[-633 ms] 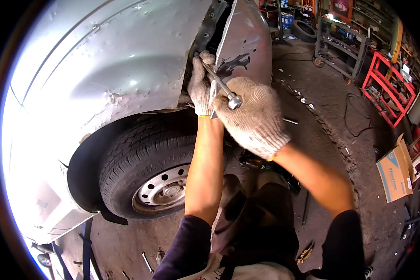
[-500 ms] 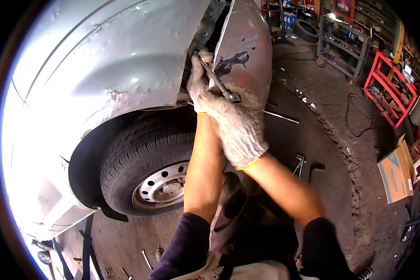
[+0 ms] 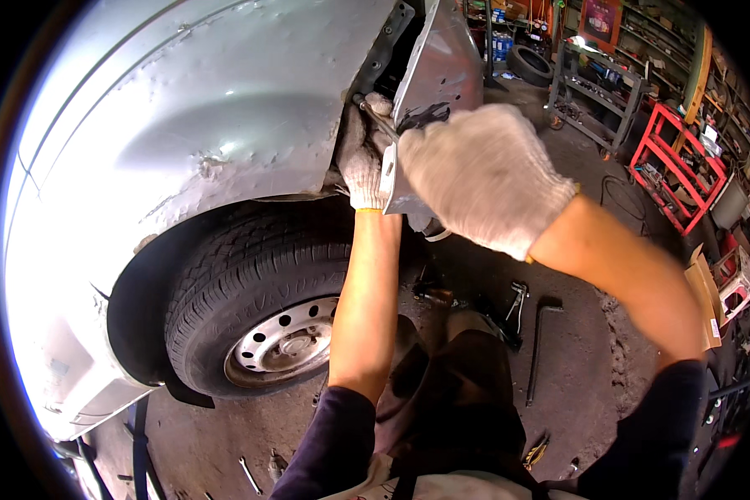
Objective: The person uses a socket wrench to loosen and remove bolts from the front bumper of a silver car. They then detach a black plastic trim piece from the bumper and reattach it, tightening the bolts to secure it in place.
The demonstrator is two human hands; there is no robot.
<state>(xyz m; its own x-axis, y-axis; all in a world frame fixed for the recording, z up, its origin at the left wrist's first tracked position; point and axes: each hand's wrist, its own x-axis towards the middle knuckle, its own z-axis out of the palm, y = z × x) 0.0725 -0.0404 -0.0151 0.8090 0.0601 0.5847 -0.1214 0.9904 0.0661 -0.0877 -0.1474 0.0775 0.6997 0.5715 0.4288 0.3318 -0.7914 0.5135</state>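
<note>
My left hand point(image 3: 362, 167), in a knitted work glove, reaches into the gap between the dented silver fender point(image 3: 250, 142) and the loose silver bumper end point(image 3: 452, 71). Its fingers close around the far end of a metal wrench point(image 3: 380, 121), at the fender's edge. My right hand point(image 3: 483, 179), gloved too, is closed in a fist at the wrench's near end, in front of the bumper. The glove hides that end of the tool. Below the fender's arch stands the tyre point(image 3: 212, 304) with its steel rim point(image 3: 287, 342).
On the floor lie a ratchet-like tool point(image 3: 517, 304), an L-shaped bar point(image 3: 533, 358), yellow-handled pliers point(image 3: 537, 452) and a small wrench point(image 3: 250, 475). To the right stand a red metal frame point(image 3: 671, 162), a grey cart point(image 3: 600, 100) and a cardboard box point(image 3: 705, 300).
My right hand has swung right and away from my left wrist, its forearm now raised wider. My left hand stays at the gap. The view has shifted slightly.
</note>
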